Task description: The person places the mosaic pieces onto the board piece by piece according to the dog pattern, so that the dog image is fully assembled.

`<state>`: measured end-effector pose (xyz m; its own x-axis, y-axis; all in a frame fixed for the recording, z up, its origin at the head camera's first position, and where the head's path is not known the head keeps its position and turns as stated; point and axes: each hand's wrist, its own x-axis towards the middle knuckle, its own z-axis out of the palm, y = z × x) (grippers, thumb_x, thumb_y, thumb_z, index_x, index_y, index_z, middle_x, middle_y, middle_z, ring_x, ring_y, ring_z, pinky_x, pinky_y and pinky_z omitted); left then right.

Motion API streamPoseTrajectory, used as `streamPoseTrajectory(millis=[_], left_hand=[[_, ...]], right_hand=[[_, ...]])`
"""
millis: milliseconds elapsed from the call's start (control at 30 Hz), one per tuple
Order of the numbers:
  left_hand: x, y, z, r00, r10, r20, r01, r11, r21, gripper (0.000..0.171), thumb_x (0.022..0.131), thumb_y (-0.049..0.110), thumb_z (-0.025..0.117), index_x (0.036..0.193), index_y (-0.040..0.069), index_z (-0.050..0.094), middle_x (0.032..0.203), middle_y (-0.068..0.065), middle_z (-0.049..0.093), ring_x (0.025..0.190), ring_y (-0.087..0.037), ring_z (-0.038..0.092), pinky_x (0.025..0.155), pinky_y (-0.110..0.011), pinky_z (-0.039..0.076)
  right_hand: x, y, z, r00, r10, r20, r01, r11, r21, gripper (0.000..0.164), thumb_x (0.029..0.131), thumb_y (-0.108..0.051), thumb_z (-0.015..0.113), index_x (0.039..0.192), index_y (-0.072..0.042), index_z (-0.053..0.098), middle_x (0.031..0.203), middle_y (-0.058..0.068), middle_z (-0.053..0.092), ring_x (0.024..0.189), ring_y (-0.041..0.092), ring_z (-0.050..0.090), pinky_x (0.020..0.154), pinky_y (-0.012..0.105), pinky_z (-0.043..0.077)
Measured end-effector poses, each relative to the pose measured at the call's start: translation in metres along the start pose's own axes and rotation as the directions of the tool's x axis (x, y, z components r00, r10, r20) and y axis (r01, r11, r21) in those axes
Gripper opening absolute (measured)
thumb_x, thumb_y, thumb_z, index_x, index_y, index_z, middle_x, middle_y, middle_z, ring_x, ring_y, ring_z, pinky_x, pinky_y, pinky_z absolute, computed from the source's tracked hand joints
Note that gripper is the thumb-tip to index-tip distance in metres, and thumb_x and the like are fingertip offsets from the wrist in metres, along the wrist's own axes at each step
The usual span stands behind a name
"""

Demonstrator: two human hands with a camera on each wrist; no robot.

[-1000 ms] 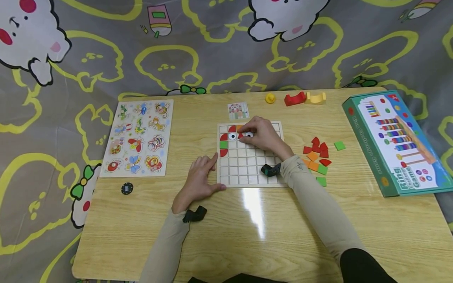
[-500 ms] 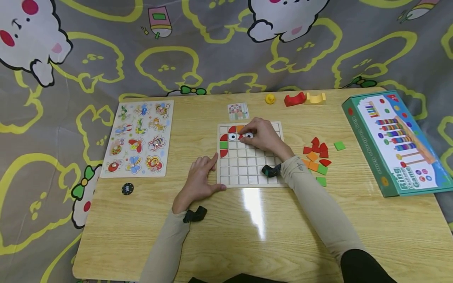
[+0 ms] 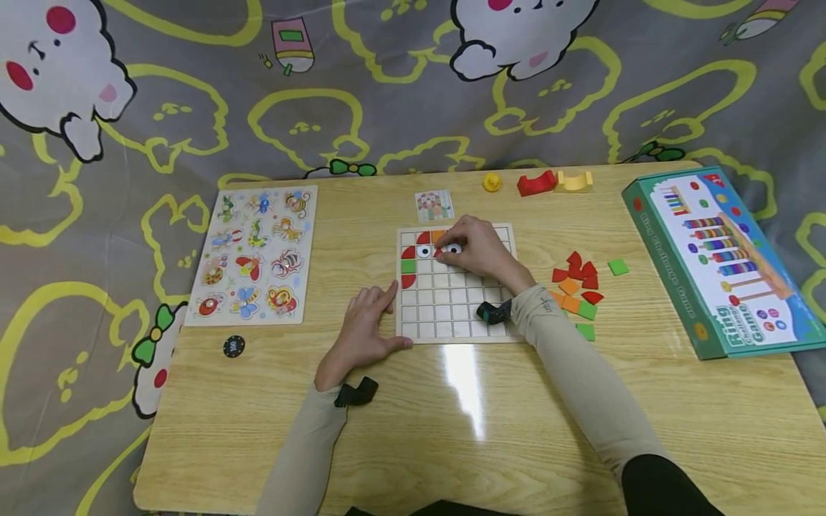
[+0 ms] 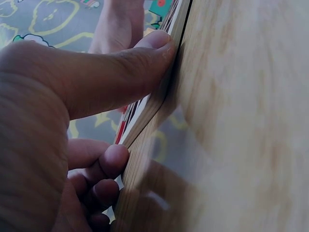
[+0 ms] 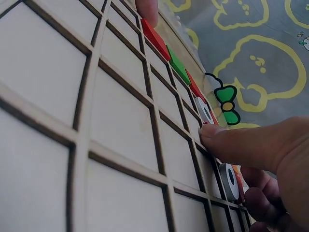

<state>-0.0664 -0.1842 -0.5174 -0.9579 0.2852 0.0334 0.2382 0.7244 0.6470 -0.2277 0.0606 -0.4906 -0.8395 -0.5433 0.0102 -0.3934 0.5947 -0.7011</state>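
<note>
A square wooden grid board (image 3: 444, 312) lies mid-table. Red quarter-round tiles, an orange and a green tile (image 3: 409, 266) fill some cells along its top and left. Two white eye tiles sit in the second row, the left eye tile (image 3: 423, 251) uncovered and the other partly hidden by the fingers. Between them my right hand (image 3: 482, 247) pinches a small red tile (image 3: 438, 252) against the board; its shape is mostly hidden. My left hand (image 3: 364, 326) spreads round the board's near-left corner, its thumb (image 4: 145, 53) touching the near edge and its index finger the left side.
Loose red, orange and green tiles (image 3: 571, 287) lie right of the board. A patterned card (image 3: 435, 206) is behind it. An insect puzzle (image 3: 264, 254) and black chip (image 3: 234, 347) lie left; a green game box (image 3: 742, 265) lies right. Small red and yellow pieces (image 3: 536, 183) stand at the back.
Both hands keep nearly the same place on the board. The head view shifts very slightly; no tile visibly changes cell.
</note>
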Motion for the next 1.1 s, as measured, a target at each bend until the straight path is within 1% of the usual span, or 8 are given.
streamPoseTrajectory(millis=[167,233,333,467,700,800,933,1100], left_hand=[[0.001,0.001,0.001,1.000,0.005,0.002,-0.005,1.000,0.004,0.110,0.067,0.047,0.089,0.154,0.007,0.034,0.094,0.003,0.044,0.090,-0.017,0.035,0.083,-0.034,0.027],[0.001,0.002,0.002,1.000,0.006,0.002,-0.006,1.000,0.000,0.110,0.067,0.047,0.089,0.154,0.007,0.034,0.093,0.002,0.044,0.090,-0.017,0.035,0.083,-0.034,0.026],[0.001,0.003,0.002,1.000,0.002,0.004,-0.002,1.000,-0.003,0.110,0.067,0.047,0.089,0.154,0.007,0.034,0.093,0.002,0.044,0.090,-0.017,0.035,0.083,-0.034,0.026],[0.001,0.003,0.002,1.000,-0.006,0.003,0.006,1.000,-0.003,0.109,0.068,0.047,0.089,0.154,0.007,0.033,0.092,0.003,0.044,0.089,-0.016,0.035,0.082,-0.033,0.026],[-0.001,0.002,0.003,1.000,0.016,-0.026,-0.016,1.000,0.000,0.109,0.067,0.048,0.088,0.152,0.007,0.036,0.091,0.002,0.044,0.089,-0.016,0.035,0.083,-0.033,0.027],[-0.001,0.001,0.002,1.000,0.015,-0.025,-0.015,1.000,0.001,0.109,0.066,0.049,0.088,0.152,0.006,0.036,0.091,0.002,0.044,0.089,-0.016,0.035,0.083,-0.034,0.028],[-0.002,0.002,0.002,1.000,0.012,-0.022,-0.012,1.000,-0.006,0.110,0.066,0.048,0.089,0.153,0.006,0.036,0.091,0.002,0.044,0.089,-0.017,0.035,0.084,-0.035,0.027],[-0.002,0.003,0.002,1.000,-0.006,-0.014,0.005,1.000,-0.021,0.109,0.067,0.046,0.089,0.153,0.007,0.035,0.092,0.001,0.043,0.090,-0.017,0.034,0.084,-0.034,0.026]], right_hand=[[-0.004,0.003,-0.006,0.999,-0.024,-0.046,0.024,1.000,0.014,0.025,0.079,-0.025,0.085,0.102,-0.017,0.079,0.101,0.000,0.065,0.095,0.017,0.054,0.083,0.038,0.040],[-0.008,0.004,-0.011,0.998,-0.016,-0.066,0.018,0.999,0.029,0.025,0.078,-0.026,0.085,0.101,-0.017,0.079,0.101,0.000,0.064,0.093,0.017,0.054,0.081,0.038,0.040],[-0.017,0.008,-0.023,0.996,0.022,-0.089,-0.017,0.998,0.058,0.025,0.080,-0.025,0.084,0.102,-0.016,0.079,0.101,0.003,0.062,0.089,0.020,0.053,0.078,0.037,0.039],[-0.034,0.019,-0.045,0.989,0.096,-0.110,-0.089,0.994,0.065,0.024,0.083,-0.026,0.081,0.104,-0.015,0.078,0.101,0.008,0.061,0.088,0.023,0.051,0.076,0.037,0.038],[-0.071,0.046,-0.086,0.978,0.129,-0.165,-0.132,0.991,-0.007,0.024,0.084,-0.024,0.080,0.106,-0.015,0.078,0.101,0.007,0.065,0.090,0.023,0.054,0.077,0.039,0.040],[-0.089,0.057,-0.099,0.973,0.166,-0.158,-0.173,0.984,-0.033,0.025,0.086,-0.026,0.078,0.109,-0.015,0.077,0.103,0.007,0.065,0.090,0.023,0.054,0.077,0.040,0.040],[-0.112,0.070,-0.111,0.966,0.216,-0.141,-0.227,0.971,-0.072,0.027,0.088,-0.029,0.076,0.111,-0.016,0.076,0.102,0.007,0.065,0.087,0.022,0.053,0.074,0.038,0.041],[-0.129,0.085,-0.116,0.964,0.233,-0.131,-0.251,0.959,-0.135,0.030,0.089,-0.028,0.075,0.115,-0.013,0.074,0.101,0.009,0.065,0.087,0.022,0.053,0.074,0.036,0.040]])
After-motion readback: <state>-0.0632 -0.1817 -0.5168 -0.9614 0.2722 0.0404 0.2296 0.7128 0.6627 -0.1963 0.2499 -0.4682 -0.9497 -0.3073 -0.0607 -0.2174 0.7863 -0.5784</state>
